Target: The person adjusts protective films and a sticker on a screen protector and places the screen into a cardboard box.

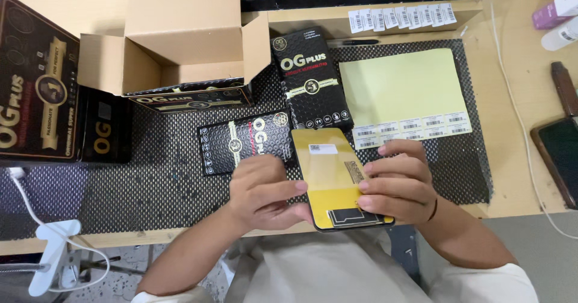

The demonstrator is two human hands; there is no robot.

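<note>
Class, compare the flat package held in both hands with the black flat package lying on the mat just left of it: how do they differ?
The held package shows a yellow face with a small white sticker; the lying package shows black with gold and white print. The held one is gripped by the left hand and right hand, lengthwise toward the person; the lying one rests sideways on the mesh mat. Both are flat rectangles of similar size.

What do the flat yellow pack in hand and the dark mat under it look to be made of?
Yellow pack, held by left hand and right hand: apparently glossy printed card or film, judging by its sheen. Mat: likely rubbery mesh, matte, with a dotted open weave.
</note>
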